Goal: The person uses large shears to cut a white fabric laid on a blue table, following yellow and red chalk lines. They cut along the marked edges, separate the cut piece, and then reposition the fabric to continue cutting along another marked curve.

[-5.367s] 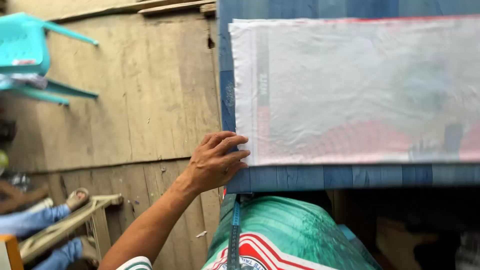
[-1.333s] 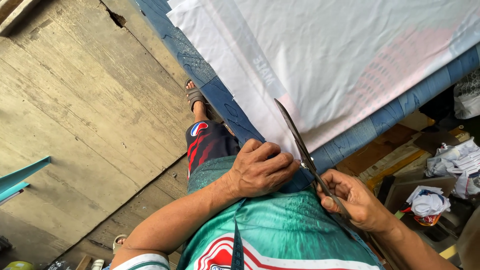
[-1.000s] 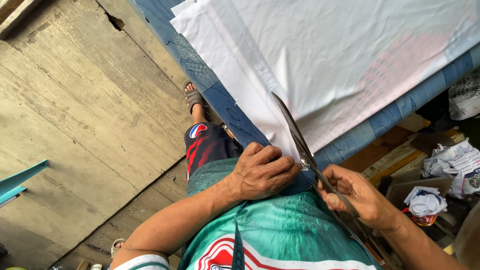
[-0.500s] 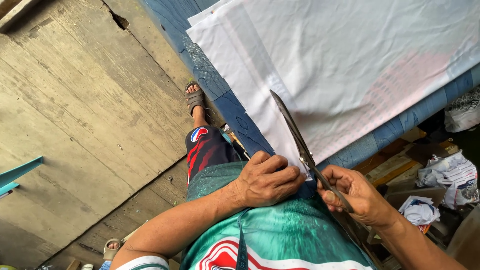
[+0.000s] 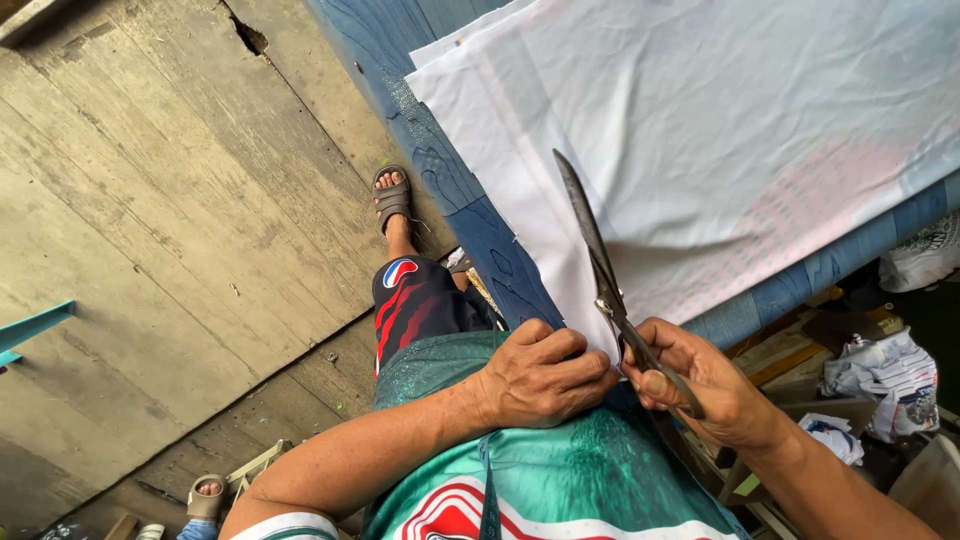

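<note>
Both hands busy: right hand (image 5: 715, 385) grip closed on scissors (image 5: 600, 270), blades pointing up-left; left hand (image 5: 545, 375) pinching white fabric (image 5: 700, 150)

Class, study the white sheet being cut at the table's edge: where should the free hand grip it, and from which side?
Grip the white sheet at its near corner, beside the cut, as the left hand does. Come from the left of the scissors, clear of the blades, whose tips point away across the blue table. The right hand holds the handles.
</note>
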